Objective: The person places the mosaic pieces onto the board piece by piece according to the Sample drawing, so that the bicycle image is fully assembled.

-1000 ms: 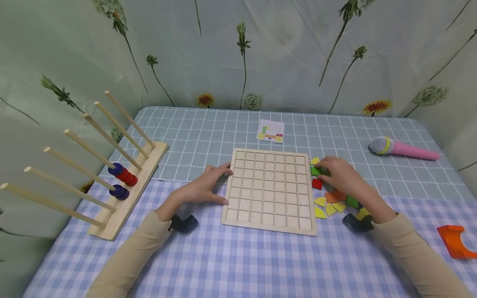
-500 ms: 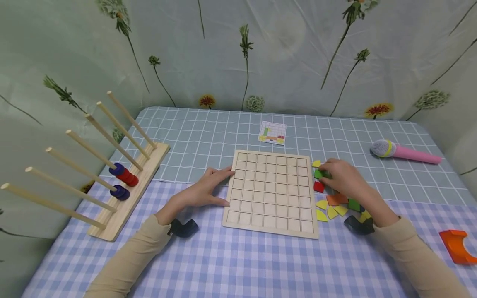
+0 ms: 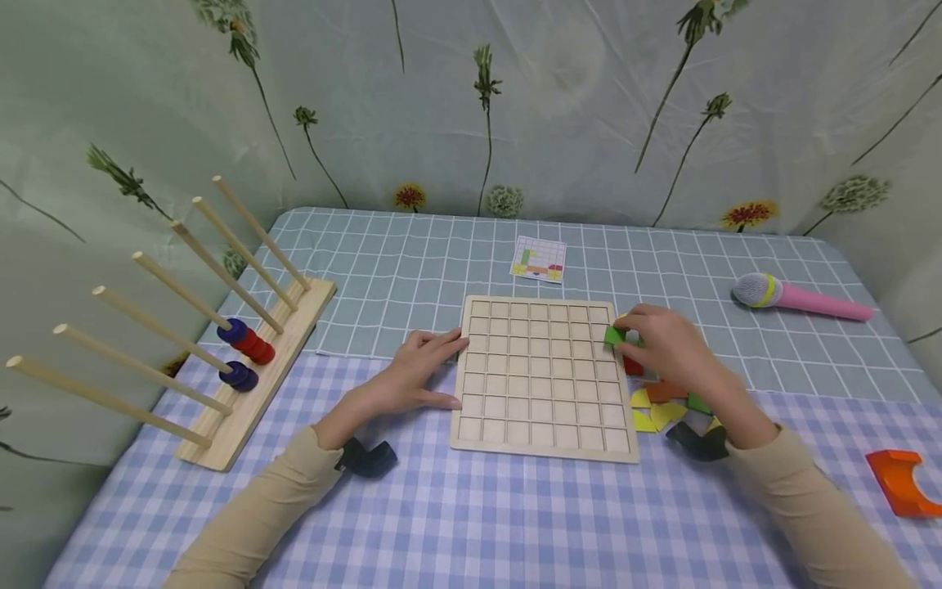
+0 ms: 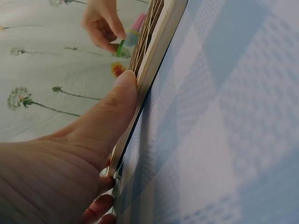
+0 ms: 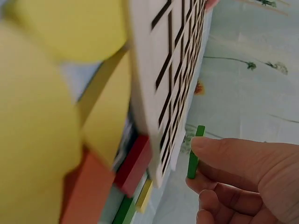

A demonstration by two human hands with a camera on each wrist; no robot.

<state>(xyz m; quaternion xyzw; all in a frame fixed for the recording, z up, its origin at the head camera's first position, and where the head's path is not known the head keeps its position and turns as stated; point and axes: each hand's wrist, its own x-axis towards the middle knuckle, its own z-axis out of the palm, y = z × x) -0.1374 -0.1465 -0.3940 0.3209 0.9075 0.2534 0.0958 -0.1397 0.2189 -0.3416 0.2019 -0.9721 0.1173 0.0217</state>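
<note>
Between thumb and fingers, my right hand (image 3: 666, 345) pinches a small green tile (image 3: 614, 335), held just over the right rim of a wooden grid board (image 3: 543, 372). In the right wrist view the green tile (image 5: 194, 154) is seen edge-on, raised off the table. My left hand (image 3: 414, 375) rests against the board's left edge, fingers and thumb spread; in the left wrist view its thumb (image 4: 114, 100) presses the side. Below the right hand lie yellow tiles (image 3: 643, 422), an orange tile (image 3: 666, 391) and a red tile (image 3: 633, 366), partly hidden.
A wooden peg rack (image 3: 283, 348) with blue and red rings stands at left. Behind the board lies a pattern card (image 3: 539, 259). A pink toy microphone (image 3: 817, 301) is at the right rear, an orange arch-shaped piece (image 3: 894, 483) at the right edge.
My right hand has picked up the green tile from the pile and brought it left to the board's rim. The board and left hand have shifted slightly right.
</note>
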